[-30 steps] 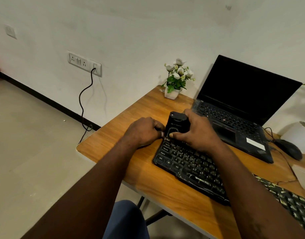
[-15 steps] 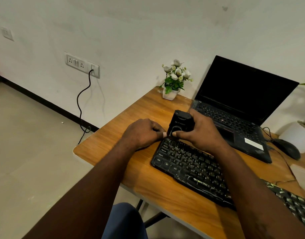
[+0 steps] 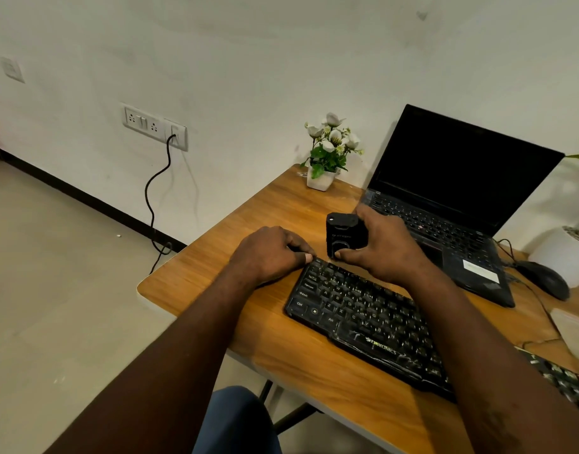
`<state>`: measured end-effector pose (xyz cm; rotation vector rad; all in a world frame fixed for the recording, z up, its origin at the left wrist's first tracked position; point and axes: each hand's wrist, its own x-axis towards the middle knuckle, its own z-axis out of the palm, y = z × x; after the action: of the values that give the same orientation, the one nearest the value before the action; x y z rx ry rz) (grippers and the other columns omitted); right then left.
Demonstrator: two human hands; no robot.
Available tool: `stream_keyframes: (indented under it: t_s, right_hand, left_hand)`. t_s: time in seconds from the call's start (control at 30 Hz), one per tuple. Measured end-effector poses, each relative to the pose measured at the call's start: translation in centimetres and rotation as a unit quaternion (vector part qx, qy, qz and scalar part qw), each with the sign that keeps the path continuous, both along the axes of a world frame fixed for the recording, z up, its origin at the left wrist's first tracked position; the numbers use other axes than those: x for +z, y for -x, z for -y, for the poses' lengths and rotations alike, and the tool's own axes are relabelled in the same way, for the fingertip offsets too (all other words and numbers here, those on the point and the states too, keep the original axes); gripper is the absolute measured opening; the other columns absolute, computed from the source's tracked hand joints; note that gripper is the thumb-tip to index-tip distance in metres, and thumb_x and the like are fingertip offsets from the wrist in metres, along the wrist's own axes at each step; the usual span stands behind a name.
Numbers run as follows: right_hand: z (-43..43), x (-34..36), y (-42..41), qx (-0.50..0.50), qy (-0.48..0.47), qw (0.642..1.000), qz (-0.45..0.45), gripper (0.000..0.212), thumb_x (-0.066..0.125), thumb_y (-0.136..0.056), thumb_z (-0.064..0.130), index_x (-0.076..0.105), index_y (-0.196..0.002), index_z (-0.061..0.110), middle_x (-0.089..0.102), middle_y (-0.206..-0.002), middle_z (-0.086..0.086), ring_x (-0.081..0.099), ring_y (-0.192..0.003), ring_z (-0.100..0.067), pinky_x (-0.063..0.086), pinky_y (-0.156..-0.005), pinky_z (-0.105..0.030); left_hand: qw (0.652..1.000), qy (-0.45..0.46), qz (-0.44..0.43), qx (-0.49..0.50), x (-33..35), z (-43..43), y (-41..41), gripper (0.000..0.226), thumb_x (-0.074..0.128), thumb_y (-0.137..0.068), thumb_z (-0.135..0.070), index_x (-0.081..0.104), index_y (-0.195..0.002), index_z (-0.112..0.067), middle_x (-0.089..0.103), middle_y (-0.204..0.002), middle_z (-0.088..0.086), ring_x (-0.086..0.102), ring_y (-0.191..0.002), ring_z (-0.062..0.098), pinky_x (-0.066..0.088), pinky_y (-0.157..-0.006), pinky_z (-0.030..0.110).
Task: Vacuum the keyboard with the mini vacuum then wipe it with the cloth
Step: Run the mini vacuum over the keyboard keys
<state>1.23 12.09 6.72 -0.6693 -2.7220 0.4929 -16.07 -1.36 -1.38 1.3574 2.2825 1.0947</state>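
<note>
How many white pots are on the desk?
2. A small white pot of flowers stands at the far corner of the desk, left of the laptop; a larger white pot sits at the right edge behind the mouse, partly cut off.

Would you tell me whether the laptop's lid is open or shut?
Open: the laptop has its lid raised, with the dark screen and its own keys both showing.

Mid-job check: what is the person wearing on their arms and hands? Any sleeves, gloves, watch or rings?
Nothing that shows. The left forearm and right forearm are bare all the way to the frame's edge, with no sleeve or cuff in view. The left hand and right hand are ungloved. No watch, band or ring is visible on the sides the camera sees.
</note>
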Motion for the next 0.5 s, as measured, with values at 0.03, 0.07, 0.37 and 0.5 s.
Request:
stream_keyframes:
  t_s: [0.03, 0.07, 0.37, 0.5]
  right_hand:
    - [0.0, 0.1, -0.1, 0.005, 0.002, 1.000, -0.005, 0.048, 0.091, -0.075, 0.025, 0.055, -0.106, 0.026, 0.067, -0.100, 0.006, 0.066, -0.091, -0.011, 0.050, -0.067, -0.019]
    - [0.0, 0.2, -0.2, 0.022, 0.019, 1.000, -0.009, 0.047, 0.092, -0.074, 0.026, 0.055, -0.103, 0.027, 0.068, -0.098, 0.007, 0.066, -0.089, -0.008, 0.049, -0.065, -0.018]
    - [0.2, 0.0, 0.1, 0.032, -0.013, 0.999, -0.019, 0.046, 0.091, -0.075, 0.027, 0.053, -0.100, 0.026, 0.067, -0.096, 0.007, 0.066, -0.089, -0.011, 0.050, -0.067, -0.025]
    - [1.5, -0.5, 0.5, 0.083, -0.008, 0.996, -0.005, 0.045, 0.090, -0.076, 0.027, 0.052, -0.102, 0.027, 0.067, -0.099, 0.007, 0.065, -0.094, -0.011, 0.056, -0.077, -0.030]
  left_hand:
    - [1.000, 0.001, -0.002, -0.002, 0.0, 0.0, 0.0, 0.015, 0.069, -0.089, -0.049, 0.078, -0.101, -0.046, 0.074, -0.115, -0.021, 0.062, -0.107, 0.005, 0.052, -0.090, 0.038]
    - [1.000, 0.002, -0.004, -0.004, 0.1, 0.0, 0.0, 0.016, 0.069, -0.090, -0.049, 0.078, -0.102, -0.046, 0.073, -0.115, -0.021, 0.062, -0.107, 0.005, 0.053, -0.090, 0.038]
    - [1.000, 0.006, -0.004, 0.002, 0.2, 0.1, -0.1, 0.016, 0.069, -0.089, -0.050, 0.078, -0.101, -0.045, 0.074, -0.114, -0.020, 0.063, -0.104, 0.006, 0.053, -0.089, 0.039]
    - [1.000, 0.012, -0.011, 0.008, 0.5, 0.4, -0.3, 0.024, 0.069, -0.089, -0.047, 0.077, -0.111, -0.041, 0.075, -0.112, -0.013, 0.065, -0.100, 0.011, 0.056, -0.087, 0.040]
